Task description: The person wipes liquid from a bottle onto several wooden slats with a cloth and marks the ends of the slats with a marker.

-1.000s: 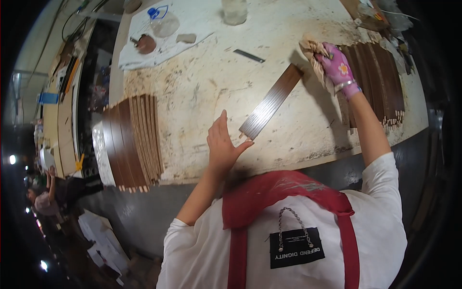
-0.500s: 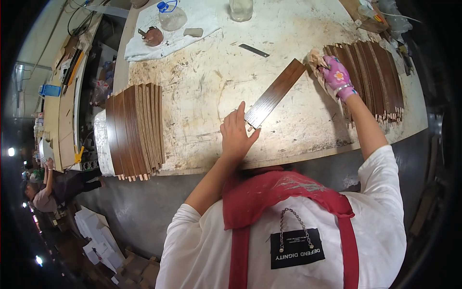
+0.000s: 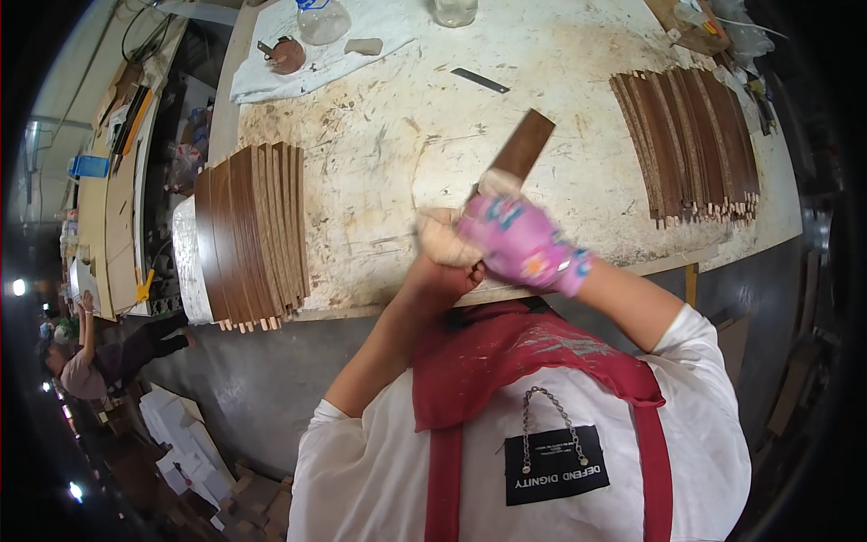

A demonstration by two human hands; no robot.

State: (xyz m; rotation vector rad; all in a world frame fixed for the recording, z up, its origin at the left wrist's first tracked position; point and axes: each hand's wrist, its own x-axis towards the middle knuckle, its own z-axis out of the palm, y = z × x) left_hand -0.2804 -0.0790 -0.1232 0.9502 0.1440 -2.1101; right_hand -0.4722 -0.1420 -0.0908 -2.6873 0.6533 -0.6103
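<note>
A narrow dark-brown wooden board (image 3: 526, 143) slants across the worktable in front of me, its far end showing. My right hand (image 3: 515, 237), in a pink flowered glove, is closed on a crumpled beige cloth (image 3: 499, 183) that lies across the board. My left hand (image 3: 444, 242), bare and slightly blurred, is closed around the board's near end, just beside the glove. The right hand and cloth hide the board's lower part. Stacks of similar boards with small pegs at their ends stand at the left (image 3: 244, 239) and the right (image 3: 691, 144).
Beyond the board lies a dark flat metal strip (image 3: 480, 80). A white cloth (image 3: 271, 83) at the far left carries a reddish-brown round pot (image 3: 286, 56), a clear jug (image 3: 323, 23) and a grey block (image 3: 364, 46). A glass jar (image 3: 454, 11) stands at the back. Another person (image 3: 86, 366) works far left.
My right hand has moved left with the cloth, from beside the right stack onto the board. My left hand has curled its fingers at the near end, and the board has shifted slightly.
</note>
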